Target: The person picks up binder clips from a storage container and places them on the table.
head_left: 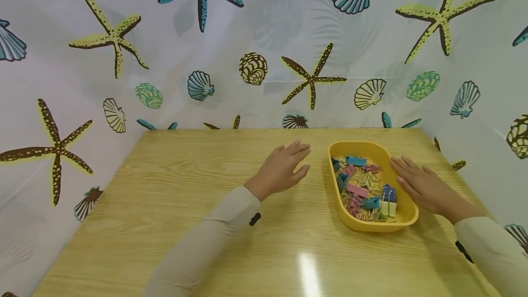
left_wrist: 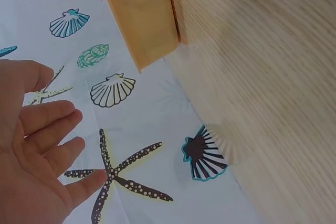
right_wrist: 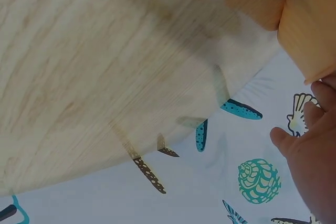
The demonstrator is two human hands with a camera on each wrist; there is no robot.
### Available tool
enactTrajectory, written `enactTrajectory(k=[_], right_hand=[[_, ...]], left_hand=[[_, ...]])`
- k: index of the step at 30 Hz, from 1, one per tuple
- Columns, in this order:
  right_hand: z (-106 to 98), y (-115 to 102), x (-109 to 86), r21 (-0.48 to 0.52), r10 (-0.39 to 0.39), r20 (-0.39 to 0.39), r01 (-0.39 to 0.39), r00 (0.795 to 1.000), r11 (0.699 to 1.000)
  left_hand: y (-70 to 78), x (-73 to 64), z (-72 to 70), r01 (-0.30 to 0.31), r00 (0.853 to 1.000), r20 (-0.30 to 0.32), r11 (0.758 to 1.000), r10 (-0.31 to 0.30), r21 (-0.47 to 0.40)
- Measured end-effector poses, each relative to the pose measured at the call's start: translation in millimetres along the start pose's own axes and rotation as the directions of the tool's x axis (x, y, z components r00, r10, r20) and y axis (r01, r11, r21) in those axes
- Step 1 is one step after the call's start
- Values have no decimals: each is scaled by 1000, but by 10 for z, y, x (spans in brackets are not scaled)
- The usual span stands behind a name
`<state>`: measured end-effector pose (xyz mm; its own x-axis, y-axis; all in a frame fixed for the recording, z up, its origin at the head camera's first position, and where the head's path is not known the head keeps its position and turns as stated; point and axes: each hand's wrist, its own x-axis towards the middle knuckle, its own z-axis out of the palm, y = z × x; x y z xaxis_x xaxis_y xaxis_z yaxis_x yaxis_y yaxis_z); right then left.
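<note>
A yellow tray [head_left: 371,227] with rounded corners stands at the right of the table. Inside lie several binder clips in mixed colours, among them a pink clip [head_left: 357,190], a blue clip [head_left: 370,203], a dark blue clip [head_left: 388,193] and a cream clip [head_left: 388,208]. My right hand [head_left: 425,187] is at the tray's right rim, fingers extended along it. In the right wrist view its fingertips reach the edge of the tray wall [right_wrist: 310,24]. Left of the tray, my left hand [head_left: 282,168] hovers over the table with fingers loosely spread, holding nothing.
The wooden table [head_left: 165,205] runs back to a white cloth [head_left: 222,54] printed with starfish and shells, which also hangs along both sides. A dark strap piece [head_left: 255,219] shows by the left cuff, and another [head_left: 464,251] by the right one.
</note>
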<state>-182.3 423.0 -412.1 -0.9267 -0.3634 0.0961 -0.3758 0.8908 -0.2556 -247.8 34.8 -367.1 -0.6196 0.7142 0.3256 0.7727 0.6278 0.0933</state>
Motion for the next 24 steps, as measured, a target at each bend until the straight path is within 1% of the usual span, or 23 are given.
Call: enactTrajectory(k=[4, 8, 10, 13, 15, 18, 20, 22, 24], right_hand=[[19, -7, -9, -4, 4, -6, -4, 1000, 1000], [7, -12, -9, -8, 10, 1, -10, 1000, 1000], [-1, -13, -12, -9, 6, 9, -6, 1000, 1000], [-12, -7, -19, -19, 0, 9, 0, 1000, 1000], [-20, 6, -26, -24, -1, 8, 1, 1000, 1000], [-31, 19, -32, -30, 3, 6, -3, 1000, 1000], [-34, 19, -31, -29, 7, 12, -6, 1000, 1000], [-34, 11, -25, -26, 12, 19, -11, 1000, 1000], [-28, 1, -14, -19, 15, 24, -15, 1000, 1000]], left_hand=[[80, 98, 20, -40, 999, 24, 999, 41, -21], [159, 289, -19, -49, 995, 87, 996, 56, -76], [209, 408, -60, -48, 988, 137, 992, 65, -118], [309, 603, -142, -58, 974, 206, 983, 94, -173], [396, 737, -192, -77, 961, 247, 979, 124, -191], [533, 925, -232, -96, 942, 295, 971, 159, -217], [635, 1024, -239, -92, 926, 340, 970, 166, -225], [738, 1105, -218, -89, 904, 392, 972, 171, -219], [850, 1164, -186, -83, 871, 460, 975, 172, -208]])
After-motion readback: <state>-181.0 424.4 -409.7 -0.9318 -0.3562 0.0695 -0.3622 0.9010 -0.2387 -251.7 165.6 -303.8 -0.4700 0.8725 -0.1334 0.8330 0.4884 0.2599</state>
